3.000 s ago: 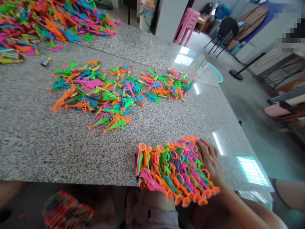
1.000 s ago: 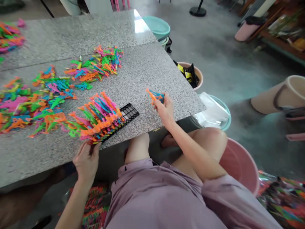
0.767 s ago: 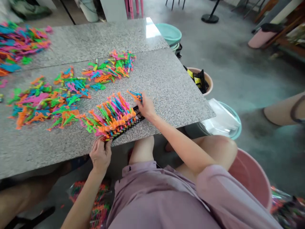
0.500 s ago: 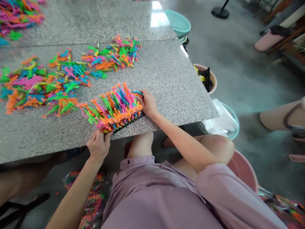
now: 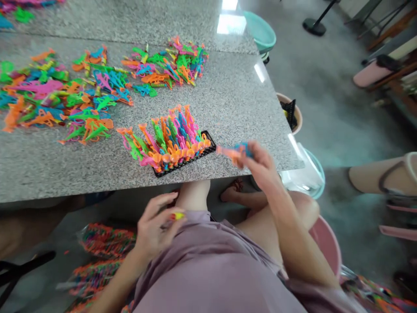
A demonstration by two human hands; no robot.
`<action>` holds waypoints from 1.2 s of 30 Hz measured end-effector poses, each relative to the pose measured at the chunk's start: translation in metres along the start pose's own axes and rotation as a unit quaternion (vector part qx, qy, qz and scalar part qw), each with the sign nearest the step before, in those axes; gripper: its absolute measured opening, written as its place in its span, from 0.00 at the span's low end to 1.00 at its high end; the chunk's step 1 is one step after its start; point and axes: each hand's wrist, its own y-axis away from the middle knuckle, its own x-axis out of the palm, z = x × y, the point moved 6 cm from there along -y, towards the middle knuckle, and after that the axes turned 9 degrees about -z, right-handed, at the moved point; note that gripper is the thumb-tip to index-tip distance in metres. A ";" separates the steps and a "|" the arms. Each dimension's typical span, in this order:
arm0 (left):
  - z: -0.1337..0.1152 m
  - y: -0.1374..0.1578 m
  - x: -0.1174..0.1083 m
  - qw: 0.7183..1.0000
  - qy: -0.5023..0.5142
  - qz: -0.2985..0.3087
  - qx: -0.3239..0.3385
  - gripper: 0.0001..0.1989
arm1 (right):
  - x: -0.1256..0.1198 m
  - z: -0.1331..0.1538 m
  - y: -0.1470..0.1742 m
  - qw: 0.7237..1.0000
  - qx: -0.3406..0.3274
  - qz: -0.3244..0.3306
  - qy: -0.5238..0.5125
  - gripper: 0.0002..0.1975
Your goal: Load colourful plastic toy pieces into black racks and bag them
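My left hand (image 5: 158, 228) is over my lap, in front of the table edge. Between its thumb and fingers is a small yellow-and-red piece (image 5: 177, 215). My right hand (image 5: 262, 167), partly blurred, is above the table's right front part, closed on a blue-and-orange plastic toy piece (image 5: 233, 152). Left of it, at the front of the table, stands a black lattice basket (image 5: 210, 141). Bright plastic toy pieces (image 5: 169, 134) stand upright in rows inside, with round orange ends along the near side. Neither hand touches the basket.
Loose coloured toy pieces (image 5: 48, 100) lie in heaps across the speckled stone table (image 5: 234, 95). Tubs stand by its right side, among them a teal basin (image 5: 260, 30) and a pink tub (image 5: 325, 243). Bagged toys (image 5: 104, 239) lie on the floor below left.
Both hands have let go of the basket's ends. The left drew back over my lap with a small yellow-and-red piece; the right moved rightwards with a blue-and-orange toy piece.
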 end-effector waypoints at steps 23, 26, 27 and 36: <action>-0.056 0.050 0.110 0.924 0.107 0.361 -0.067 0.10 | 0.004 -0.025 0.206 0.992 0.085 0.032 0.091 0.18; -0.057 0.056 0.112 0.921 0.100 0.374 -0.051 0.07 | 0.004 -0.026 0.207 0.993 0.103 0.030 0.041 0.12; -0.058 0.059 0.112 0.920 0.095 0.378 -0.044 0.06 | 0.002 -0.027 0.207 0.993 0.112 0.019 0.033 0.10; -0.069 0.055 0.107 0.920 0.157 0.356 -0.051 0.11 | -0.008 -0.020 0.207 0.995 0.098 -0.024 0.025 0.10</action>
